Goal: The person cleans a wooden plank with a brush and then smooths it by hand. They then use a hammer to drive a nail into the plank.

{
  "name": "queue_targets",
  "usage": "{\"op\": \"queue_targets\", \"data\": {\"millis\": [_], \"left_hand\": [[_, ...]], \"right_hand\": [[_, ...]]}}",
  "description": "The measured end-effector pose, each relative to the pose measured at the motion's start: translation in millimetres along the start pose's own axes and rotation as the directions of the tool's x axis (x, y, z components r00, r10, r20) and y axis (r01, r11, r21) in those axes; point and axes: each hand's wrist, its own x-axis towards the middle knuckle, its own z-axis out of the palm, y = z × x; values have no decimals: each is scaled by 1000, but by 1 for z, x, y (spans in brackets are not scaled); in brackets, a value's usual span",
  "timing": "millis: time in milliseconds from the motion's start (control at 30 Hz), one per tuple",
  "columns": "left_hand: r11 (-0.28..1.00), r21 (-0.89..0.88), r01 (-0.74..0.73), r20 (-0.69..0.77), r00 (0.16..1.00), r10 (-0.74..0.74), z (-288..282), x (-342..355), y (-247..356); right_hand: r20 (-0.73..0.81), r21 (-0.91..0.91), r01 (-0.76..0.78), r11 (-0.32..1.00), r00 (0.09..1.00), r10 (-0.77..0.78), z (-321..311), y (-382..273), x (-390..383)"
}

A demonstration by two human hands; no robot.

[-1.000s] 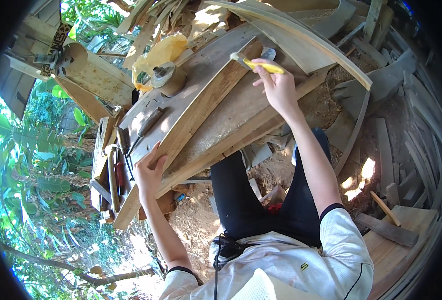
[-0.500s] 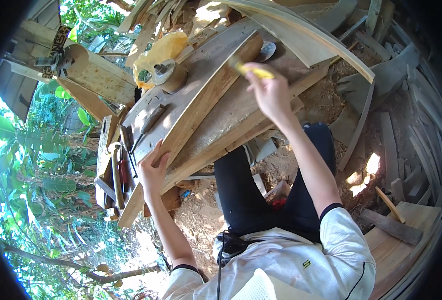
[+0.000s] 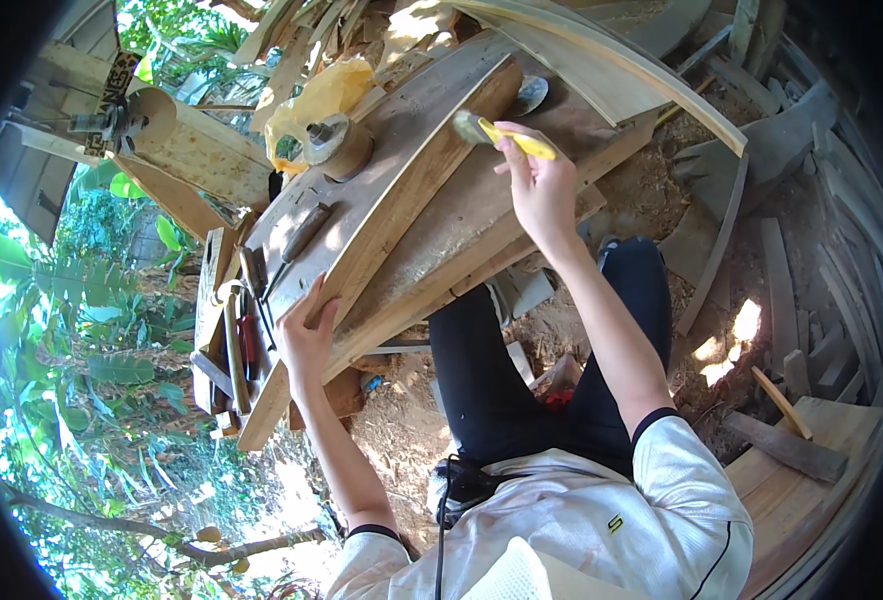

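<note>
My left hand [image 3: 305, 333] grips a long wooden board [image 3: 402, 210] near its lower end, fingers curled over its edge. The board lies diagonally on a worn wooden bench [image 3: 420, 275]. In my right hand [image 3: 544, 192] is a paintbrush with a yellow handle [image 3: 530, 142], its pale bristles against the board near the upper end. Beside that end sits a round metal piece [image 3: 531, 94]. A cylindrical can [image 3: 337, 150] stands left of the board, and a wooden-handled tool [image 3: 303, 236] lies nearer my left hand, with more hand tools at the bench's left end.
A crumpled yellow plastic bag [image 3: 318, 98] lies behind the can. Curved thin boards [image 3: 602, 65] overhang the bench's right end, and many wooden offcuts [image 3: 782, 290] lie on the ground to the right. A plank [image 3: 792, 490] is beside me at lower right. Leafy plants are at left.
The brush has shifted a little left and down along the board, with my right hand moving alongside it. My left hand keeps its hold; the whole view has shifted slightly.
</note>
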Motion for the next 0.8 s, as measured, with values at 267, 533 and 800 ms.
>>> {"op": "queue_targets", "data": {"millis": [267, 533, 800], "left_hand": [[1000, 4, -12, -28, 1000, 12, -2, -7, -2], [998, 65, -7, -113, 994, 14, -3, -9, -1], [990, -125, 68, -288, 952, -102, -2, -47, 35]], "right_hand": [[475, 115, -187, 976, 873, 111, 16, -27, -40], [460, 72, 204, 976, 862, -214, 35, -59, -93], [490, 144, 235, 961, 827, -275, 27, -94, -117]]}}
